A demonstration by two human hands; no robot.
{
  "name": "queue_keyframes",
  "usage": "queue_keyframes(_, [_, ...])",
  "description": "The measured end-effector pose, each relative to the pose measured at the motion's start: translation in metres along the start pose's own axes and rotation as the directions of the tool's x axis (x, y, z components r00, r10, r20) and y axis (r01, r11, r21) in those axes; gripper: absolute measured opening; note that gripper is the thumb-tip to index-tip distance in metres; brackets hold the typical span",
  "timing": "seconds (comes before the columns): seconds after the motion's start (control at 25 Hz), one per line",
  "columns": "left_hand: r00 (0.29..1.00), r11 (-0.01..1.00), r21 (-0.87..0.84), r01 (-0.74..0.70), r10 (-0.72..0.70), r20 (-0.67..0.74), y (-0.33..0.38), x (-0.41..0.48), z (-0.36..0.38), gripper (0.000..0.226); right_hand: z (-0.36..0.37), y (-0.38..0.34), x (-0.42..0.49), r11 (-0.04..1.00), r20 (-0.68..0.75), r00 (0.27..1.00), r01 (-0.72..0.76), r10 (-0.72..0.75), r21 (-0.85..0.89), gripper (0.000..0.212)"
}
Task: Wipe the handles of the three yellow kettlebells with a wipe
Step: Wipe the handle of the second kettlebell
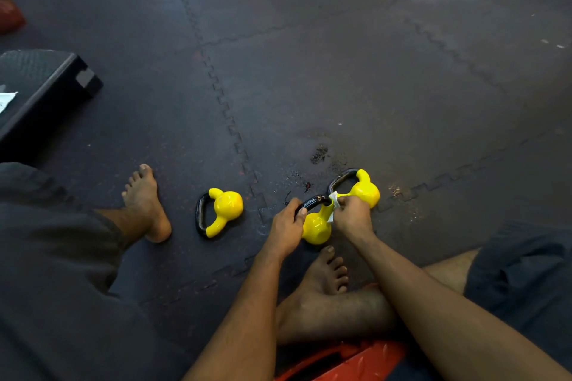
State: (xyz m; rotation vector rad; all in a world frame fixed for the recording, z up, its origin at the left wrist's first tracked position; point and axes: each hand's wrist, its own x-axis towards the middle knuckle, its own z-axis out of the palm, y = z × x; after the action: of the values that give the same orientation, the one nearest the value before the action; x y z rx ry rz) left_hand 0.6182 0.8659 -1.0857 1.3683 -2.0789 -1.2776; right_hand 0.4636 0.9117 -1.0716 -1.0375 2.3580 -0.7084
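Three yellow kettlebells with black handles lie on the dark floor mat. The middle kettlebell is between my hands: my left hand grips its black handle, and my right hand pinches a white wipe against the handle's right end. A second kettlebell lies just behind my right hand. The third kettlebell lies on its side to the left, untouched, its handle pointing left.
My bare feet rest on the mat, one left of the third kettlebell and one just below the held one. A black step platform stands at far left. A red object lies under my legs.
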Motion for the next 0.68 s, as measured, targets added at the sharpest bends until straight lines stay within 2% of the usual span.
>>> queue_keyframes(0.08, [1.0,1.0,-0.007,0.014,-0.014,-0.002,0.0006,0.0005,-0.0008,0.009,0.0015,-0.0024,-0.0004,0.999,-0.051,0.998,0.023,-0.021,0.044,0.02])
queue_keyframes(0.24, [1.0,1.0,-0.003,0.015,-0.015,0.003,-0.0005,0.001,-0.0004,0.01,0.0052,0.0043,0.001,0.999,0.052,0.998,-0.015,0.017,-0.045,0.027])
queue_keyframes(0.4, [0.999,0.999,-0.002,0.034,-0.034,0.007,0.0021,0.0002,-0.002,0.01,0.0028,-0.0027,-0.0016,0.999,-0.08,0.996,0.034,-0.031,0.037,0.024])
queue_keyframes(0.56, [0.999,0.999,-0.002,0.035,-0.035,-0.001,0.0013,0.0008,-0.0012,0.011,0.0062,0.0018,-0.001,0.998,0.024,1.0,0.014,-0.013,-0.065,0.022])
queue_keyframes(0.68, [0.999,0.999,-0.005,0.043,-0.043,-0.005,0.0006,0.0012,-0.0013,0.011,0.0062,0.0003,-0.0002,1.0,-0.044,0.999,0.029,-0.03,-0.01,0.022])
